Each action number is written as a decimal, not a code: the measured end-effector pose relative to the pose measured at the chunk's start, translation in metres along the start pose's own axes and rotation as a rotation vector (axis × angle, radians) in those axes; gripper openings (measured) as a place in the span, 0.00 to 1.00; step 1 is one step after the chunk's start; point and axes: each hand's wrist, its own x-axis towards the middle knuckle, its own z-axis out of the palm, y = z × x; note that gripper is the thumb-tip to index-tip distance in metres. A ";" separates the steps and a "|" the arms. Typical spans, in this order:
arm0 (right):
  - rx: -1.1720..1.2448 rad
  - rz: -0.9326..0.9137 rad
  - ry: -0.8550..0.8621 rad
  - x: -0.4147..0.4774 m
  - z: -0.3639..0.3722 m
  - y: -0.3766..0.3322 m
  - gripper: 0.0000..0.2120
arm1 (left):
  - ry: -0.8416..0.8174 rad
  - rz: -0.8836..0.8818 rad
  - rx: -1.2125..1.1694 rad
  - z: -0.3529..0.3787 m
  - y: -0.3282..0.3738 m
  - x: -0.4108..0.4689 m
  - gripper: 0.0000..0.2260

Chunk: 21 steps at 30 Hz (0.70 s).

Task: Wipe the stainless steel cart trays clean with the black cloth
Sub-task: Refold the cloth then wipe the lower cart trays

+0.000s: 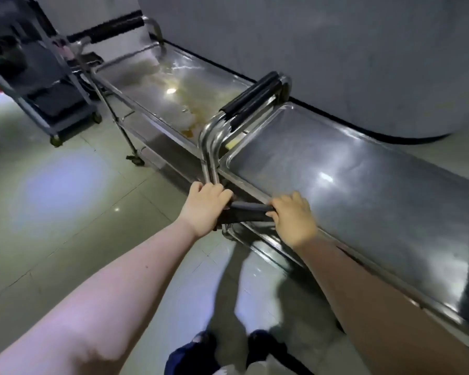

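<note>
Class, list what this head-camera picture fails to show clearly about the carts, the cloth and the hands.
1. Black cloth: its ends vanish inside the left hand and right hand, head view.
2. Near top tray: its right end is cut off by the frame edge.
3. Near lower tray: mostly hidden under the top tray and the right forearm.
4. Far tray: glare and blur; the yellowish residue's nature is unclear.

The left hand [205,205] and right hand [293,219] grip the black cloth [251,211] between them at the near tray [363,185] rim.
</note>
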 end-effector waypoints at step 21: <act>0.165 0.845 0.063 -0.198 0.168 0.009 0.05 | -0.387 0.628 -0.113 0.177 0.130 0.004 0.14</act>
